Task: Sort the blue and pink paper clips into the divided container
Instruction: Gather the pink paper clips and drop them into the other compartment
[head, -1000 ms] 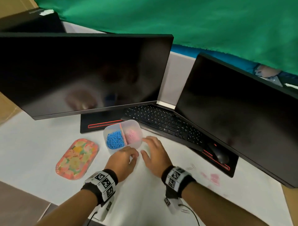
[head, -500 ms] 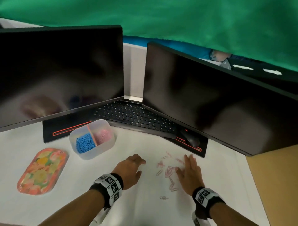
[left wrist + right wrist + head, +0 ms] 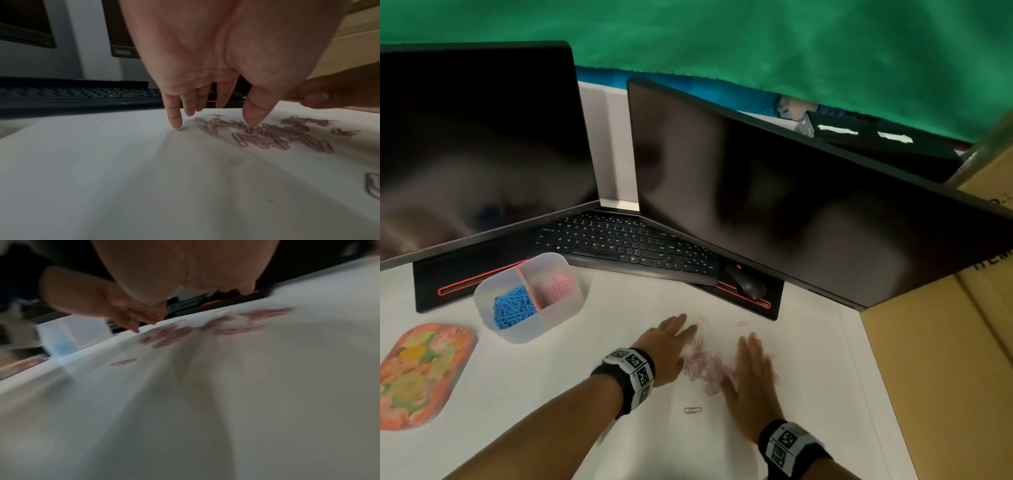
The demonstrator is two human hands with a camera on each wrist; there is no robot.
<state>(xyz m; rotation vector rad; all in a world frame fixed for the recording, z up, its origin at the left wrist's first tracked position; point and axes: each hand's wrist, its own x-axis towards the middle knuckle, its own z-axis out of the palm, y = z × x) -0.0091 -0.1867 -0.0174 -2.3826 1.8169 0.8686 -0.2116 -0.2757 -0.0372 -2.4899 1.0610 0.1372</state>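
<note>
Pink clips (image 3: pixel 703 368) heaped on the table (image 3: pixel 571 370), a flat hand on either side.

The heap lies between the hands, well right of the container (image 3: pixel 530 330), where blue clips (image 3: pixel 512 310) fill the left half and pink ones the right. The left hand (image 3: pixel 669 353) has fingers straight, thumb tip on the heap's edge, gripping nothing. The right hand (image 3: pixel 755 387) lies flat with fingers extended, holding nothing. One stray clip (image 3: pixel 692 409) sits nearer the person; a tray (image 3: pixel 421 373) lies far left, a keyboard (image 3: pixel 626 245) behind.
</note>
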